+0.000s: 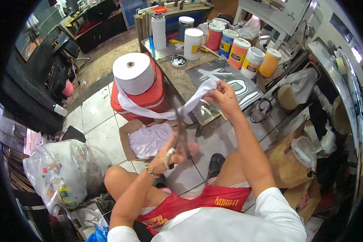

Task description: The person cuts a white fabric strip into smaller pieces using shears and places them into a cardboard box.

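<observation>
A long white fabric strip (pixel 147 113) runs from the large roll (pixel 134 74) and sags across to my right. Its free end is pinched in my right hand (pixel 224 99), above the table corner. My left hand (pixel 175 151) is closed around scissors (pixel 180 131) with a pale handle. Their blades, blurred by motion, point up at the strip and cross it; whether they have cut through I cannot tell. The roll stands upright on a red cooler-like box (pixel 159 90). Below the strip, an open cardboard box (pixel 127 139) holds a heap of white fabric pieces.
Several paint jars (pixel 238 52) line the wooden table (pixel 171 72), beside a dark panel (pixel 197 76) with white lettering. A clear plastic bag (pixel 64 173) of rubbish sits at left. Cardboard (pixel 288 161) and a cable loop (pixel 262 111) lie at right.
</observation>
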